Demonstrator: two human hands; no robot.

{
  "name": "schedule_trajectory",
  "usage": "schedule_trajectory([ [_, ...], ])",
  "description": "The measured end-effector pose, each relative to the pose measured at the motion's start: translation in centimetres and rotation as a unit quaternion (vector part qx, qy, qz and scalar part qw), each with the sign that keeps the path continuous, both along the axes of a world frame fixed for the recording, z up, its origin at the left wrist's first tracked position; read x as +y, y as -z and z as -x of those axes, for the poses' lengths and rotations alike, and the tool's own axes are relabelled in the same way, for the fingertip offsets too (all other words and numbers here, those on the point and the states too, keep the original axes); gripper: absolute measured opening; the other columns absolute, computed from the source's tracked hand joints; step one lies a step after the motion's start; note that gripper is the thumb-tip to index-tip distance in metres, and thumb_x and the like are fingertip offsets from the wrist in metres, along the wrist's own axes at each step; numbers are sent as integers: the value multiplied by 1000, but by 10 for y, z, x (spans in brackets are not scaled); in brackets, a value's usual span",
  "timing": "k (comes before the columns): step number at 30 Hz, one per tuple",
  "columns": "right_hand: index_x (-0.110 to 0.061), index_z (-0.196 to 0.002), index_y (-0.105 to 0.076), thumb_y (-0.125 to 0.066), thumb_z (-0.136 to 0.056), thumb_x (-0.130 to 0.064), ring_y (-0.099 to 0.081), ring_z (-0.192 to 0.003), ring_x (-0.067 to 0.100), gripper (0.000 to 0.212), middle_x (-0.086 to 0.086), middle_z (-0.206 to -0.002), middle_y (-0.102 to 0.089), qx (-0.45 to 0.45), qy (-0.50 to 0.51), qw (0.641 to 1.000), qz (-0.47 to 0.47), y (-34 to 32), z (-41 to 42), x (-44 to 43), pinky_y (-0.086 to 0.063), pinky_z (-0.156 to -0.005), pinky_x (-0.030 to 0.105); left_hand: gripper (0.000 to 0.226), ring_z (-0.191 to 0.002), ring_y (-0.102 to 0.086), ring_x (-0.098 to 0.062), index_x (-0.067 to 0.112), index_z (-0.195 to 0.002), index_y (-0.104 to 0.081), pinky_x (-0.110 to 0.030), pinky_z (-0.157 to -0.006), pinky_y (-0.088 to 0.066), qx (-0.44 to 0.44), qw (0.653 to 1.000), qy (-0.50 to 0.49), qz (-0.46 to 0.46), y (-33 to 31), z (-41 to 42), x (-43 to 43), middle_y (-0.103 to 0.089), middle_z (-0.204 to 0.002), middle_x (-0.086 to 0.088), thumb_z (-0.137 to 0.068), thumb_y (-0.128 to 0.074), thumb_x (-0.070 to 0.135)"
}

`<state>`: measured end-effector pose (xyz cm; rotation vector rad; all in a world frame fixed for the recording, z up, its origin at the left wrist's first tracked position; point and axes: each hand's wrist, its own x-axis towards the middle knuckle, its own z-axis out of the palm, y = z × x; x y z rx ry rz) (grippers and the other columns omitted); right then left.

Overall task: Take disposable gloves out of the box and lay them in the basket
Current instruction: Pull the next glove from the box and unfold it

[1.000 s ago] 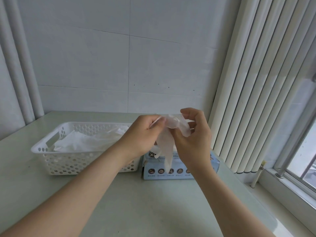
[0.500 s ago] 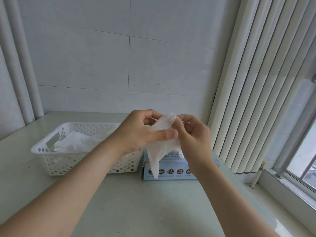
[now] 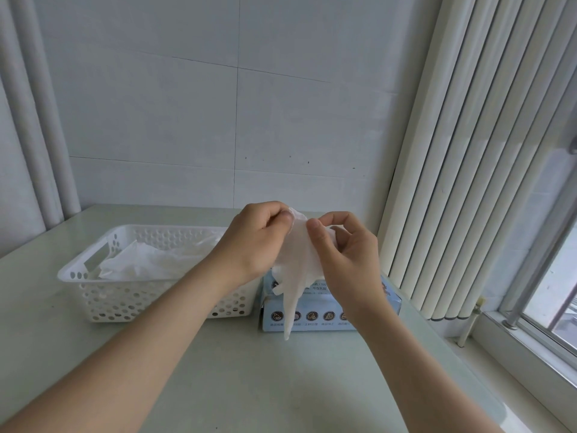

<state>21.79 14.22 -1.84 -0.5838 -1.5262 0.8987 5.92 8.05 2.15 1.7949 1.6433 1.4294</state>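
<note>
Two forearms angled inward above the box, the left hand and right hand each pinching the upper edge of the dangling glove, right of the basket.

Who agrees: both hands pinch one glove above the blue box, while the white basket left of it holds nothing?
Wrong in one respect: the head view shows the basket holds gloves. The left hand and right hand do pinch one glove above the box.

Both the left hand and right hand pinched a thin translucent white disposable glove, which dangled below the grip over the pale-blue cardboard box.
</note>
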Motion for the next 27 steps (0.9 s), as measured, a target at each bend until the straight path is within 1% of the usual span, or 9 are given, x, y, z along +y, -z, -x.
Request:
schedule_trajectory([
  [3,-8,-97,-64,-72,-101,-21,-49,-55,19,16,3,-58,-60,-9,4,1000,-8,0,0,0,-43,-52,29,47,-77,-47,-20,-7,-93,-53,-40,-75,-38,-84,994,38,55,-3,4,2,-50,-81,-5,-100,-46,38],
  [6,-9,-96,-64,-73,-100,-21,-56,-58,23,16,17,-67,-68,-9,6,1000,-20,0,0,-3,-47,-52,33,73,-83,-64,-29,-2,-102,-64,-46,-82,-49,-94,987,91,97,-2,4,1,-64,-89,-9,-91,-56,70],
  [7,-10,-97,-65,-74,-99,-22,-56,-58,24,15,20,-69,-68,-9,7,1000,-24,-1,1,-4,-48,-52,34,70,-88,-72,-31,3,-105,-70,-47,-86,-55,-85,987,96,92,-1,3,-1,-72,-93,-14,-91,-63,71],
  [10,-11,-97,-66,-76,-98,-22,-65,-62,32,15,19,-72,-70,-3,17,1000,-26,-1,0,-4,-55,-54,43,34,-95,-77,-24,17,-103,-78,-46,-93,-61,-69,993,84,54,3,0,-1,-79,-98,-7,-98,-69,49],
  [13,-15,-96,-67,-76,-98,-25,-67,-73,46,13,19,-76,-72,-2,36,999,-20,-3,-2,-4,-56,-61,56,38,-65,-59,-22,5,-95,-70,-38,-74,-51,-51,997,34,39,2,4,1,-66,-74,-6,-108,-56,37],
  [16,-18,-98,-68,-80,-95,-25,-68,-76,46,14,19,-80,-73,-10,36,999,-11,-4,-3,-4,-56,-61,59,35,-62,-47,-13,4,-92,-67,-32,-68,-42,-22,1000,-14,14,1,9,4,-55,-68,-1,-110,-51,29],
  [20,-22,-111,-73,-86,-89,-29,-77,-78,31,26,11,-86,-79,-108,-7,993,50,-7,-7,-7,-63,-69,57,30,-66,-52,-9,15,-95,-68,-21,-63,-40,38,994,-81,-58,0,15,9,-60,-73,6,-112,-46,25],
  [23,-10,-96,-79,-82,-92,-26,-75,-76,34,18,14,-84,-78,-179,-52,979,86,-10,-10,-8,-64,-70,51,28,-75,-59,-8,15,-101,-67,-12,-61,-39,62,985,-116,-112,-4,19,8,-66,-83,3,-112,-43,24],
  [27,-3,-91,-75,-82,-91,-23,-71,-76,27,21,14,-88,-77,-75,-124,981,132,-14,-13,-8,-55,-68,39,25,-68,-53,-9,14,-98,-61,-16,-56,-36,78,973,-144,-165,-7,29,5,-57,-70,3,-113,-43,23],
])
